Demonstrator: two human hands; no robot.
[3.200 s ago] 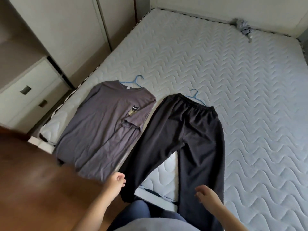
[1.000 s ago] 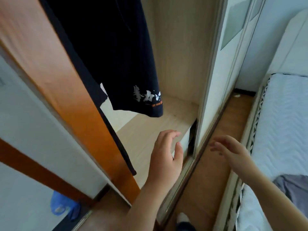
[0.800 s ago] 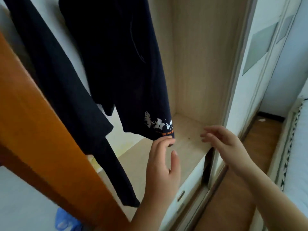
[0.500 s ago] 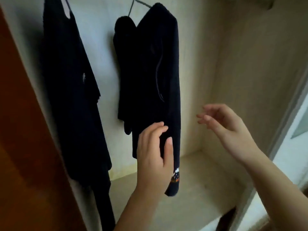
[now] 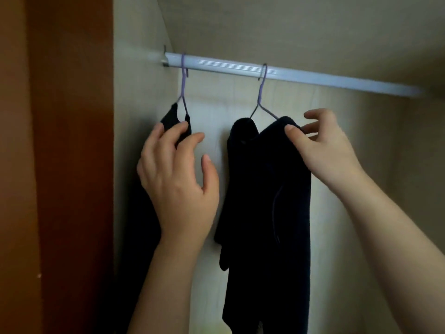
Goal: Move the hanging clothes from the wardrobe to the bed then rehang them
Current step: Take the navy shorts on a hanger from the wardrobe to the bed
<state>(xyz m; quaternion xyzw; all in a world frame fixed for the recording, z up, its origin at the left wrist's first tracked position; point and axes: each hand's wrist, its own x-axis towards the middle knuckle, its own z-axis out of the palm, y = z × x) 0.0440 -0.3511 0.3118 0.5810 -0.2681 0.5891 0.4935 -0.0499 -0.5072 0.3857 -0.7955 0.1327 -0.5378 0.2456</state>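
Purple wire hanger on the right (image 5: 261, 97): hooking over the white wardrobe rail (image 5: 313, 79) and carrying the long dark navy garment (image 5: 269, 189), which is hanging straight down inside the wardrobe.
Right hand (image 5: 330, 150): pinching that garment's shoulder between thumb and fingertips, with the index finger lifting free above.
Left hand (image 5: 178, 184): fingers spreading, two fingertips touching the shoulder of the second dark garment (image 5: 179, 122) on the purple wire hanger on the left (image 5: 183, 92); gripping nothing.
Risk, cloth only: the pinch seems to be taking fabric rather than wire, so a pull is likely sliding the garment off its hanger and dropping it.
Risk, hook: tugging outward without lifting first is probably snagging the hook on the rail.
Risk, left garment: under an open hand it is possibly swinging against the orange-brown wardrobe panel (image 5: 60, 165).
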